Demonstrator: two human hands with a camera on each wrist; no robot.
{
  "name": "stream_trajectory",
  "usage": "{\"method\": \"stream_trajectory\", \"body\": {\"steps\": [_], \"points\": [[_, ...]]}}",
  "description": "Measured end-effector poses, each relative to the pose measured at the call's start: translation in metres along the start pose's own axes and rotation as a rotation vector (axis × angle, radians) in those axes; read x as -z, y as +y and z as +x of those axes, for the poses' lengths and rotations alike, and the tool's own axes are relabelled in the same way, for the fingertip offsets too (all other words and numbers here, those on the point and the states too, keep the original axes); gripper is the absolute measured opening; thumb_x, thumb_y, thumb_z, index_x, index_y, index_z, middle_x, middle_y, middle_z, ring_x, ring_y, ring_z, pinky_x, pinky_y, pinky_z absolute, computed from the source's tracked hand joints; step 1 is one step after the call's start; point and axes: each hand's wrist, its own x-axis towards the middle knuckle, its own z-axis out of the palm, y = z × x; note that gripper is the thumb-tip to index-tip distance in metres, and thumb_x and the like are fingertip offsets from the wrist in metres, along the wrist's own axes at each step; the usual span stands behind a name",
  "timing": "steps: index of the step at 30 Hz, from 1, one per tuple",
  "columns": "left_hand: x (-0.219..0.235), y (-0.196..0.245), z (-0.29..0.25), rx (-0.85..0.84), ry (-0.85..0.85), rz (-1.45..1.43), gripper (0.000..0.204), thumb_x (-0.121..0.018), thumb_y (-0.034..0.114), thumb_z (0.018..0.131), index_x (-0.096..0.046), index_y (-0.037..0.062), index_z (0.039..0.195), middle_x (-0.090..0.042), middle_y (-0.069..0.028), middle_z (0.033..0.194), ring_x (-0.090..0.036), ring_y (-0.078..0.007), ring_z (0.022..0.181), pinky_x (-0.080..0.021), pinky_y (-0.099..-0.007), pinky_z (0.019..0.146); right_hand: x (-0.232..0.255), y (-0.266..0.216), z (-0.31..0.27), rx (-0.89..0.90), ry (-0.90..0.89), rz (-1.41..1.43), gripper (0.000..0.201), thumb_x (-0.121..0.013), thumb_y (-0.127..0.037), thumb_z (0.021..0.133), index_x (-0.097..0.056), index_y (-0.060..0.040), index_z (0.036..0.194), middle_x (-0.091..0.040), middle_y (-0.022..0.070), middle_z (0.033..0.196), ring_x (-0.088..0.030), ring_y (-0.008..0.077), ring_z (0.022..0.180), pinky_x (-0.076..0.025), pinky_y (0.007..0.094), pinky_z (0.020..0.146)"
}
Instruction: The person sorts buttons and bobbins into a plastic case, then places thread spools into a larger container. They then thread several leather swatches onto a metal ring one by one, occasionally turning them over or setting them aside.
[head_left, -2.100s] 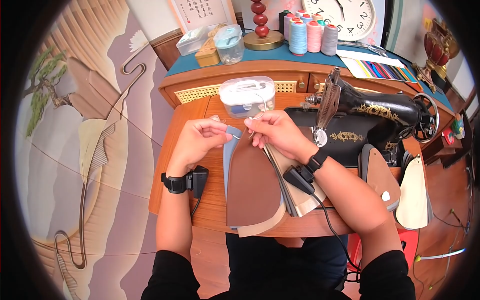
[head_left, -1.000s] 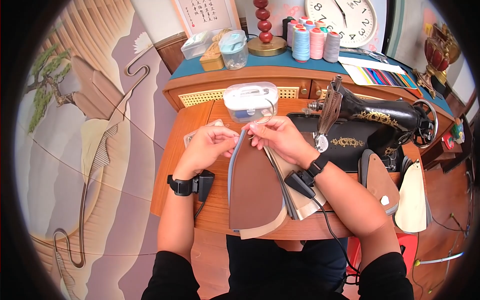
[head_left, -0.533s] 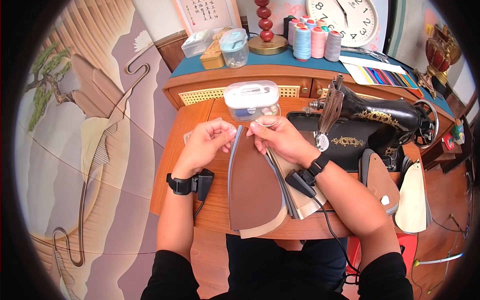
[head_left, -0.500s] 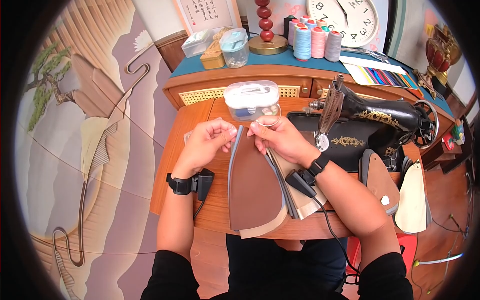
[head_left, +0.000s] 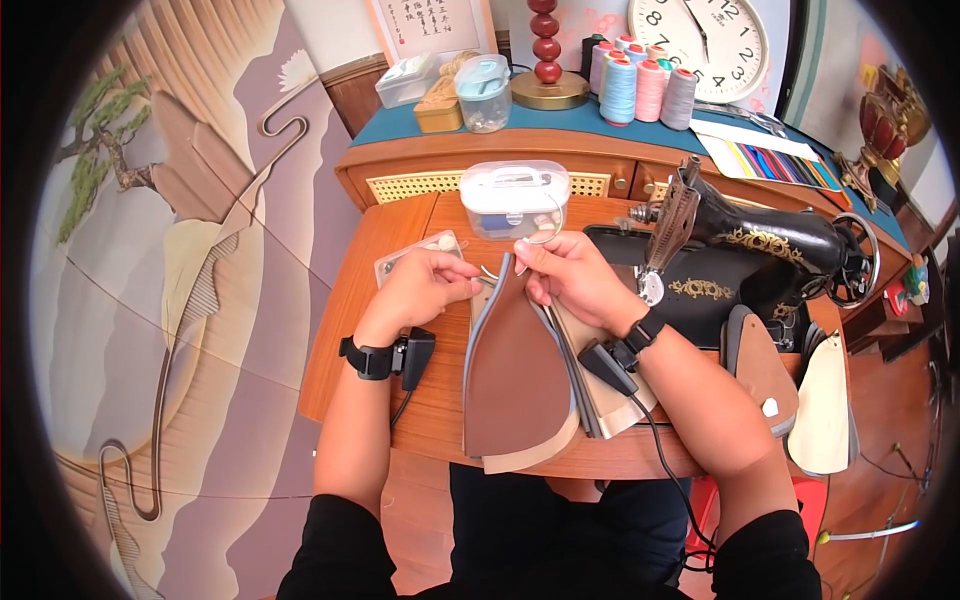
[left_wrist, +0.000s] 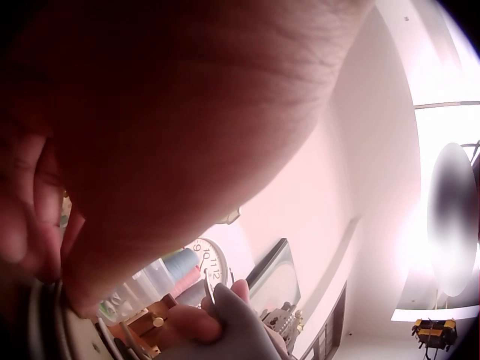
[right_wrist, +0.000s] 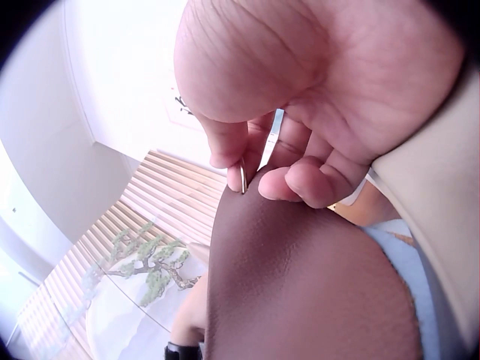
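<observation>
My right hand pinches an open metal ring between thumb and finger, at the narrow top of a brown leather swatch. A blue swatch lies just behind the brown one, its narrow end up by the ring. To the left, my left hand has thumb and fingertips together on a beige swatch that shows a small hole near its edge. The ring's free end stands right beside those fingertips. More grey and beige swatches fan out under my right wrist.
A lidded clear box stands behind the hands, with a small clear tray left of it. The black sewing machine occupies the right side. Other swatches lie at the table's right front edge.
The blue swatch, earlier in my left fingers, now lies against the brown one. My left hand has moved away from it and now pinches a beige swatch. My right hand keeps holding the ring.
</observation>
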Motion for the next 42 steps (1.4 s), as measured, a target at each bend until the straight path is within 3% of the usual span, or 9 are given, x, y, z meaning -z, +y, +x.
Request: {"method": "stream_trajectory", "body": {"steps": [5,14,16,22,26,29,34,38,42], "points": [[0.0,0.007,-0.004,-0.027,0.055,0.029,0.029,-0.084,0.017,0.083,-0.074,0.0047,0.106,-0.07,0.001,0.08,-0.06,-0.005,0.067,-0.045,-0.0206,0.056,0.0,0.0,0.0,-0.009,0.011,-0.001,0.027,-0.064,-0.027,0.102,-0.067,-0.0016,0.093,-0.063,0.0026,0.084,-0.056,0.0073,0.056,-0.045,0.0222,0.05],[0.001,0.008,-0.003,0.103,-0.059,0.007,0.041,-0.086,0.018,0.079,-0.067,-0.0003,0.11,-0.068,0.0009,0.077,-0.059,-0.0058,0.065,-0.046,-0.0212,0.056,-0.002,-0.018,-0.004,-0.017,-0.052,0.02,0.028,-0.063,-0.028,0.102,-0.066,-0.0037,0.088,-0.063,0.001,0.084,-0.055,0.0067,0.057,-0.045,0.0223,0.05],[0.001,0.005,-0.002,0.144,-0.086,0.054,0.065,-0.092,0.035,0.07,-0.067,-0.0062,0.114,-0.069,-0.0052,0.08,-0.063,-0.0113,0.069,-0.05,-0.0255,0.06,-0.009,-0.033,-0.007,-0.013,-0.081,0.025,0.028,-0.063,-0.028,0.102,-0.066,-0.0039,0.088,-0.063,0.0007,0.085,-0.055,0.0061,0.057,-0.045,0.0218,0.05],[-0.002,0.002,-0.001,0.047,-0.113,0.092,0.068,-0.091,0.03,0.074,-0.062,-0.0083,0.122,-0.065,-0.0024,0.077,-0.06,-0.0089,0.065,-0.048,-0.0241,0.054,-0.043,-0.108,-0.037,0.152,-0.131,-0.092,0.026,-0.062,-0.024,0.103,-0.066,-0.0026,0.088,-0.061,0.0009,0.073,-0.05,0.0049,0.05,-0.04,0.0216,0.043],[-0.002,-0.003,0.001,0.023,-0.099,0.069,0.073,-0.092,0.034,0.073,-0.062,-0.01,0.123,-0.066,-0.0037,0.078,-0.06,-0.0102,0.065,-0.049,-0.0246,0.054,-0.073,-0.172,-0.081,0.204,-0.047,-0.255,0.034,-0.058,-0.026,0.104,-0.059,-0.0032,0.078,-0.054,0.0016,0.062,-0.036,0.0041,0.042,-0.032,0.0212,0.038],[-0.002,-0.006,0.003,-0.002,-0.102,0.08,0.075,-0.093,0.035,0.072,-0.061,-0.0101,0.123,-0.067,-0.0043,0.078,-0.061,-0.0107,0.065,-0.049,-0.0252,0.053,-0.086,-0.185,-0.1,0.217,0.164,-0.512,0.036,-0.06,-0.027,0.103,-0.06,-0.003,0.076,-0.055,0.0014,0.062,-0.04,0.0047,0.041,-0.032,0.0211,0.037],[-0.001,-0.001,0.0,-0.037,-0.062,0.137,0.07,-0.093,0.034,0.071,-0.064,-0.0054,0.121,-0.067,-0.0036,0.077,-0.06,-0.0092,0.067,-0.046,-0.0237,0.059,-0.081,-0.147,-0.063,-0.104,0.195,-0.83,0.034,-0.063,-0.03,0.101,-0.066,-0.002,0.082,-0.06,0.0005,0.07,-0.052,0.0069,0.046,-0.041,0.0201,0.044],[0.003,0.003,-0.003,-0.007,-0.051,0.068,0.055,-0.093,0.03,0.071,-0.068,-0.0001,0.11,-0.066,-0.0014,0.077,-0.059,-0.0072,0.068,-0.044,-0.0227,0.061,-0.028,-0.062,-0.01,-0.241,-0.005,-0.476,0.028,-0.066,-0.027,0.1,-0.069,-0.0024,0.088,-0.063,0.0006,0.082,-0.058,0.006,0.063,-0.057,0.0237,0.057],[0.004,-0.002,0.001,0.013,-0.122,0.008,0.039,-0.093,0.023,0.072,-0.069,0.004,0.096,-0.065,0.0014,0.078,-0.059,-0.0059,0.069,-0.045,-0.0219,0.059,-0.004,-0.034,-0.002,-0.375,0.028,-0.264,0.024,-0.068,-0.027,0.099,-0.07,-0.0034,0.093,-0.065,0.0005,0.087,-0.058,0.0051,0.069,-0.062,0.0271,0.063]]}}
